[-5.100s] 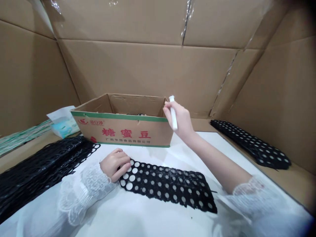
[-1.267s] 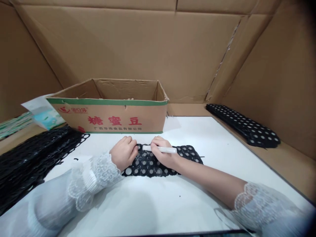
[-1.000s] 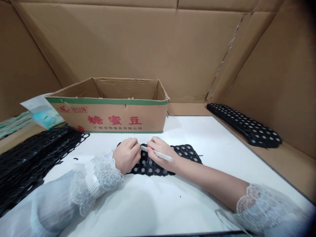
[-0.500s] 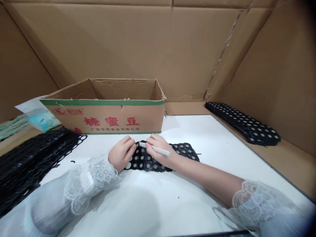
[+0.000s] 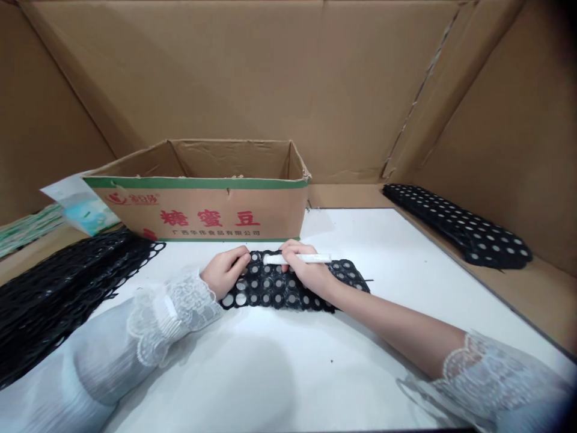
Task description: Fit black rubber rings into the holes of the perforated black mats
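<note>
A black sheet with rows of round holes point(image 5: 279, 291) lies on the white board in front of me. My left hand point(image 5: 225, 270) pinches its upper left edge, fingers closed. Between the fingers of my right hand point(image 5: 304, 264) is a white pen-like stick point(image 5: 315, 258); it lies nearly level, its left end over the sheet's upper holes. My right hand rests over the upper middle of the sheet and hides part of it.
Behind the hands stands an open cardboard box point(image 5: 202, 210). Black netting point(image 5: 58, 294) is heaped at the left, near a white and turquoise packet point(image 5: 88, 210). A dotted black bundle point(image 5: 460, 225) lies at the right. Cardboard walls point(image 5: 225, 72) surround the board.
The white stick has swung from a slant to nearly level in my right hand. More holes show at the sheet's lower left. The whole view has shifted slightly.
</note>
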### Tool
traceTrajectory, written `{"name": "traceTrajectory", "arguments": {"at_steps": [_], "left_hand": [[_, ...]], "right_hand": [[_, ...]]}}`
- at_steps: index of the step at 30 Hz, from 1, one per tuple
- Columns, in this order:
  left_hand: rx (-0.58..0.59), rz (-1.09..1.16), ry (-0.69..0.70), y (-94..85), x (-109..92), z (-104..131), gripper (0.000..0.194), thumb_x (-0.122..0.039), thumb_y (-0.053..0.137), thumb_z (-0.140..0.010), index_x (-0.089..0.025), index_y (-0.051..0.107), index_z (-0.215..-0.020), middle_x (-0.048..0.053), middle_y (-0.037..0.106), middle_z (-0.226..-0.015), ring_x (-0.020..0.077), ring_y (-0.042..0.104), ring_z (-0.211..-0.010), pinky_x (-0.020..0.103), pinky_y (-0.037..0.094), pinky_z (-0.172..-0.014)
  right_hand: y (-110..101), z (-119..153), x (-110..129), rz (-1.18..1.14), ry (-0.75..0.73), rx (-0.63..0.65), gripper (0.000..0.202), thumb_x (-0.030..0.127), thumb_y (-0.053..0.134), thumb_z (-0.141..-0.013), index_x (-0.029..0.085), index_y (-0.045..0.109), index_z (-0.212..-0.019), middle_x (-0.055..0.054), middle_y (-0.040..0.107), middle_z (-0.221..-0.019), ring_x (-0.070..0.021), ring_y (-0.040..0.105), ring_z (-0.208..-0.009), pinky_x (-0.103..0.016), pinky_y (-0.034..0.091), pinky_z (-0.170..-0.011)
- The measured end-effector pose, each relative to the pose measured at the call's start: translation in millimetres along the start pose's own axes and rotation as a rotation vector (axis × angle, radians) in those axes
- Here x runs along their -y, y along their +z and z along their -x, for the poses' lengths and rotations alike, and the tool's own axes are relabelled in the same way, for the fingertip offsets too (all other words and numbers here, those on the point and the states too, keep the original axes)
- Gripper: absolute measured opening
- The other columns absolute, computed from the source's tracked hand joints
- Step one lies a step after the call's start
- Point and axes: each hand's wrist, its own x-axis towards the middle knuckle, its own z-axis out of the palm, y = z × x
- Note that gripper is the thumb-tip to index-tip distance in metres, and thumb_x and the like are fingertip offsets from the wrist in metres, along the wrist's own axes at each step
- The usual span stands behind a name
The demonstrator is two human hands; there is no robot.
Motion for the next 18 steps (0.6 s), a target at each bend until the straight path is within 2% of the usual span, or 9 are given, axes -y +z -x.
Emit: {"name": "traceTrajectory", "arguments": {"at_steps": [5,12,18], "left_hand": [[-0.024,0.094,-0.025,0.3,-0.7,-0.4,0.029,-0.038,0.029,-0.085,-0.018,0.036,-0.064,-0.004,0.037,-0.058,0.0121,0.039,-0.058,0.024,0.033,-0.057],[-0.049,0.126,-0.029,2.1,-1.1,0.7,0.029,-0.037,0.031,-0.085,-0.018,0.037,-0.064,-0.004,0.035,-0.056,0.0115,0.036,-0.055,0.024,0.031,-0.055],[-0.045,0.145,-0.036,2.4,-1.3,0.6,0.029,-0.037,0.032,-0.085,-0.018,0.037,-0.063,-0.004,0.035,-0.055,0.0111,0.036,-0.054,0.023,0.031,-0.054]], "right_hand": [[1.0,-0.5,-1.5,-0.03,0.031,-0.017,0.032,0.014,0.038,-0.075,0.016,0.049,-0.044,-0.001,0.052,-0.075,-0.013,0.052,-0.079,-0.024,0.036,-0.078],[1.6,1.0,2.7,-0.012,0.053,-0.008,0.033,0.02,0.037,-0.08,0.017,0.049,-0.05,0.0,0.051,-0.073,-0.0128,0.05,-0.072,-0.026,0.037,-0.075],[1.1,0.6,4.0,-0.045,0.073,0.008,0.035,0.019,0.037,-0.079,0.017,0.049,-0.047,-0.001,0.051,-0.076,-0.0141,0.051,-0.08,-0.026,0.036,-0.078]]}}
